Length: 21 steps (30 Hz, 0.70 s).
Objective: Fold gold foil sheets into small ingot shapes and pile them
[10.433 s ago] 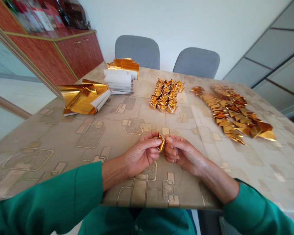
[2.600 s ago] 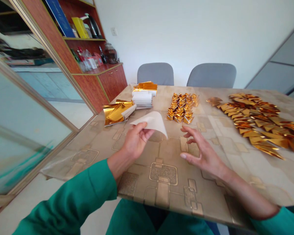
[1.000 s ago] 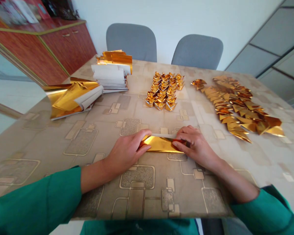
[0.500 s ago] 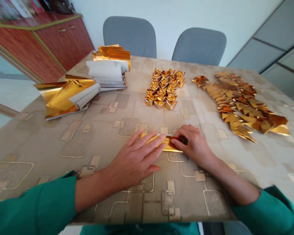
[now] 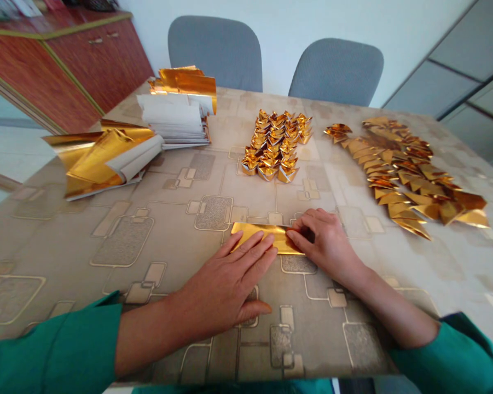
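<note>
Find the gold strip flat on the counter, long sides running left to right, nearer than the rows of boat-shaped gold pieces. Note the left hand open and palm down, fingers laid over the left part of the strip, thumb out to the side and apart from the foil. Note the right hand curled, thumb and fingers gripping the right end. Judge the step in hand as pressing a lengthwise fold flat. For a good result, anchor with the right: pinch firmly enough to prevent slipping, lightly enough to spare the foil a dent. With the left, press using the flats of the fingers rather than the tips, and smooth outward along the length in one even stroke from near the pinched end. Match the long edges before bearing down, a sharp crease being probably hard to undo. Beware of dragging across the width, likely enough to skew thin foil. Impossible to tell the squareness of the right end, hidden by the gripping fingers. Leave alone the stack of white-backed sheets and loose gold sheets to the left, and the pile of folded gold pieces to the right, all well apart from the strip.
</note>
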Tool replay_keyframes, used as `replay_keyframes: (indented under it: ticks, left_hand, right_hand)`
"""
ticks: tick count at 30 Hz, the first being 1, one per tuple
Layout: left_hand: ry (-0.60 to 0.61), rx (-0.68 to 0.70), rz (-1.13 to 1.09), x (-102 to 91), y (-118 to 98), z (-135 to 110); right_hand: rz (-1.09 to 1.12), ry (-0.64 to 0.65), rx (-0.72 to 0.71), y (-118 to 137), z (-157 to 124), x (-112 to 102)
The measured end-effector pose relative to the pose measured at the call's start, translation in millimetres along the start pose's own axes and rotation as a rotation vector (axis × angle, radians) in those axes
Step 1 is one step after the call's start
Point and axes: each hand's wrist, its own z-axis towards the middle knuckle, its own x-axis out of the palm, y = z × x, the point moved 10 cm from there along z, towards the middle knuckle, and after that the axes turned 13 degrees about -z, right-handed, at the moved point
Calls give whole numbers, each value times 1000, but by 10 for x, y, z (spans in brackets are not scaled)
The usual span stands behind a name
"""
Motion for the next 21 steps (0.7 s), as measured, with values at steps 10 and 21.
replay_keyframes:
  ticks: [10,21]
  left_hand:
    - [-14,-1,-6,11,3,3]
    - [-6,-4,-18,-20,7,38]
  right_hand:
    - [-49,-6,3,32,3,-9]
    - [-159,-112,-69,147,-60,-207]
